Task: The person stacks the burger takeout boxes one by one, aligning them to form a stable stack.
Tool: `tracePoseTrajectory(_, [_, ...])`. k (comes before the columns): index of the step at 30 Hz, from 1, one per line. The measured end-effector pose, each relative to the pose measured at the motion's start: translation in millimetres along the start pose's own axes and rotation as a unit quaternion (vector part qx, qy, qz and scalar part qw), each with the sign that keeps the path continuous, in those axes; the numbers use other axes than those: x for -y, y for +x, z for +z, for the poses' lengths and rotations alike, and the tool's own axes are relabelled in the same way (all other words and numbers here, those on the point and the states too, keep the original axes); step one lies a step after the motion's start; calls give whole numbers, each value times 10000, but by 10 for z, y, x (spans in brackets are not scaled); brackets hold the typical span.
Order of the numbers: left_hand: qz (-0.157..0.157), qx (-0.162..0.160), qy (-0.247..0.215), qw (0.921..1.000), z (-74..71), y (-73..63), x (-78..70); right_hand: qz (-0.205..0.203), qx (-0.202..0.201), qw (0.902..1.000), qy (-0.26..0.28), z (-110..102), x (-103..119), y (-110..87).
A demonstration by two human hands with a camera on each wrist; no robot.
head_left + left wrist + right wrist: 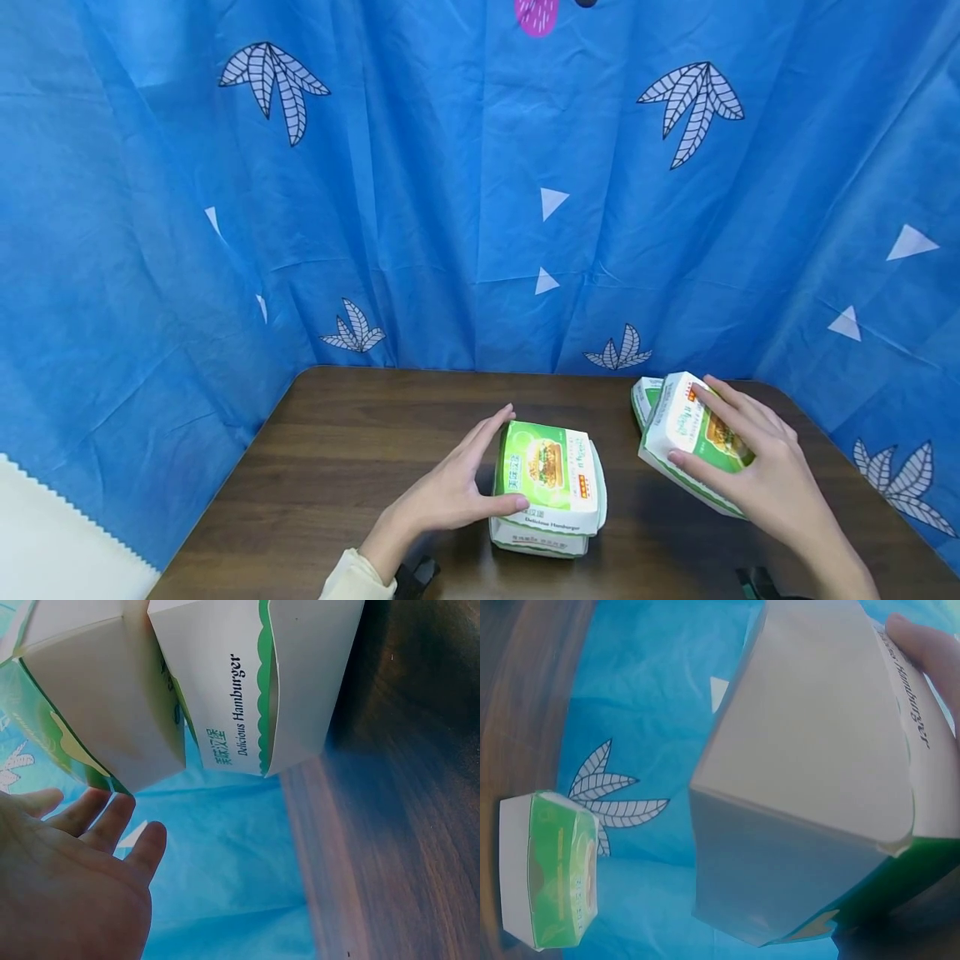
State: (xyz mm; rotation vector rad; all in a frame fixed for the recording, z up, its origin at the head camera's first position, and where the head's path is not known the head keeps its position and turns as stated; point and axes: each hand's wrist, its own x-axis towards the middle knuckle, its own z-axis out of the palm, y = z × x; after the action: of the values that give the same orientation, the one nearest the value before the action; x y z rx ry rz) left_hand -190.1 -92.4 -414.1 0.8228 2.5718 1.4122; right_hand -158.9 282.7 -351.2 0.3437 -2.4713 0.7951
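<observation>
A green-and-white hamburger box (550, 471) sits on a second hamburger box (540, 540), slightly askew. My left hand (467, 490) spans the left side of the upper box, thumb at its front edge, fingers at its far side. In the left wrist view the fingertips meet the upper box's lid edge; the little finger stands clear. To the right, my right hand (757, 454) grips another hamburger box (693, 437) above the table. That box is tilted, with the thumb along its near side and the fingers over its top. Its pale underside shows large in the right wrist view.
One more hamburger box (551, 874) stands near the back right of the brown wooden table (322, 467), partly hidden behind the tilted box in the head view. A blue curtain (427, 208) with leaf prints hangs along the back and sides.
</observation>
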Motion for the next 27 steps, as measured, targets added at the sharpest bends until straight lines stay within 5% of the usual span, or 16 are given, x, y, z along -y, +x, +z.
tracePoseTrajectory(27, [122,-34,9,9999,-12,-20,-41,-510,214,9975,443,224,391,79])
